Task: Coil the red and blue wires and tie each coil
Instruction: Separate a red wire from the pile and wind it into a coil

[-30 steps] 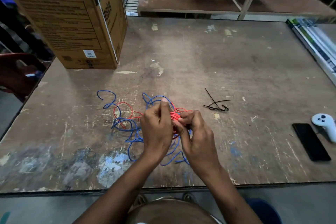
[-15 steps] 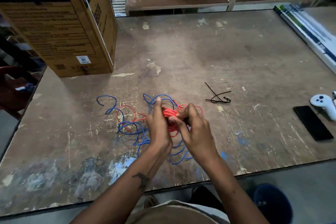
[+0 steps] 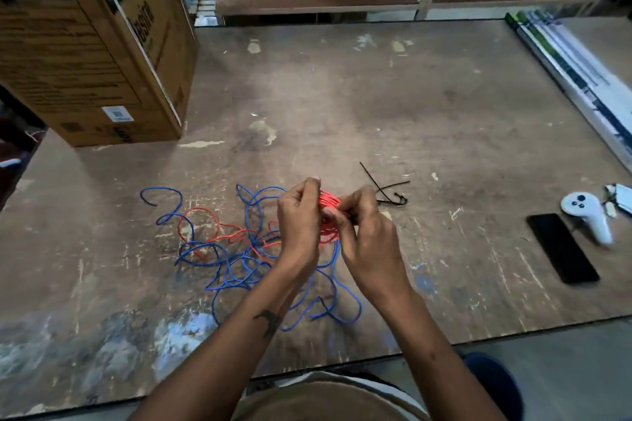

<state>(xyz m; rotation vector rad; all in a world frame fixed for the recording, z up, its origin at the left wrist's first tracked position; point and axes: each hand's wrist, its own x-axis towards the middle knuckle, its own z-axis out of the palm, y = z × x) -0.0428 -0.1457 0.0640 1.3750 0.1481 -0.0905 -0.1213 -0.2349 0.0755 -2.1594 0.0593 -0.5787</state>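
A small coil of red wire (image 3: 327,203) is held up just above the table between both hands. My left hand (image 3: 298,223) grips the coil's left side with curled fingers. My right hand (image 3: 367,232) pinches its right side. The loose tail of the red wire (image 3: 198,215) trails left across the table. A blue wire (image 3: 236,263) lies in a loose tangle under and to the left of my hands, mixed with the red tail. Black cable ties (image 3: 388,190) lie on the table just right of my right hand.
A large cardboard box (image 3: 92,44) stands at the back left of the wooden table (image 3: 410,106). A black phone (image 3: 562,248) and a white controller (image 3: 586,215) lie at the right. Long packaged strips (image 3: 578,72) run along the right edge.
The hands have turned the red coil slightly and hold it a little further right, closer to the cable ties. The camera view has shifted and tilted.
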